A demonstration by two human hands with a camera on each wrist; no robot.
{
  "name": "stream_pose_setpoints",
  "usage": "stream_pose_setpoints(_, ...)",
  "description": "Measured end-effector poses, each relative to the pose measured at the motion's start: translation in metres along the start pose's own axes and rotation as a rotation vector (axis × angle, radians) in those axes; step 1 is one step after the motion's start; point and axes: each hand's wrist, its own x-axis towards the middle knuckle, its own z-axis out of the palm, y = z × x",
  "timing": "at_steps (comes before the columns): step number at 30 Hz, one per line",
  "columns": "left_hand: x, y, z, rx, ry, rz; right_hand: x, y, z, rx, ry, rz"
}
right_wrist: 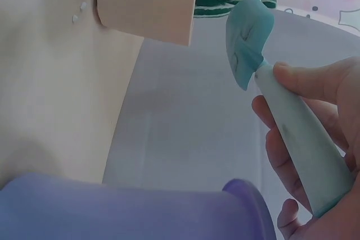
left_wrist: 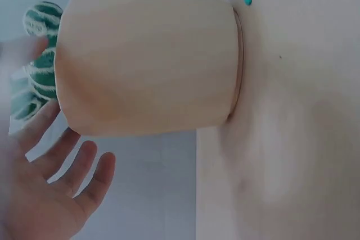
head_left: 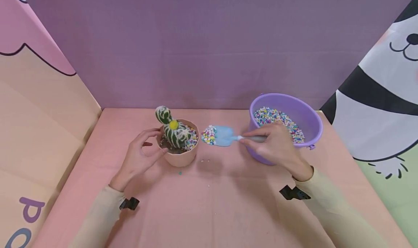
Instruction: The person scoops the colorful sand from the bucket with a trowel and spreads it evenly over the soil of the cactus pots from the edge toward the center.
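A potted cactus [head_left: 176, 133], striped green and white with a yellow bloom, stands in a peach pot [head_left: 181, 159] partly filled with colored pebbles. At the pot's left side is my left hand [head_left: 138, 155], thumb and fingers spread apart near the rim; in the left wrist view its fingertips [left_wrist: 70, 137] are at the rim, contact unclear. My right hand [head_left: 275, 144] grips the handle [right_wrist: 304, 139] of a light blue toy shovel [head_left: 223, 135]. Pebbles [head_left: 209, 134] lie on the shovel's blade, just right of the pot and above the table.
Behind the right hand stands a purple bucket [head_left: 313, 126] holding many pebbles [head_left: 295, 131]. A few stray pebbles, one of them teal [head_left: 180, 173], lie on the pink tabletop [head_left: 183, 211]. A purple backdrop [head_left: 209, 52] rises behind, with printed panels on both sides.
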Motion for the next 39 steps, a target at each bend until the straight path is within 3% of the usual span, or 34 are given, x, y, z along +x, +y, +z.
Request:
stream_pose_setpoints(11, 0.01, -0.013, -0.005, 0.026, -0.132, 0.023, 0.008, -0.009, 0.017, -0.013, -0.074, -0.039)
stream_pose_setpoints(25, 0.02, -0.019, -0.007, 0.055, -0.232, 0.042, 0.021, -0.019, 0.021, -0.07, -0.154, -0.093)
stream_pose_setpoints(34, 0.019, -0.017, -0.007, 0.136, -0.218, 0.046, 0.025, -0.028, 0.018, -0.131, -0.193, -0.068)
stream_pose_setpoints(39, 0.014, -0.013, -0.005, 0.183, -0.16, 0.037, 0.027, -0.032, 0.016, -0.139, -0.2, -0.068)
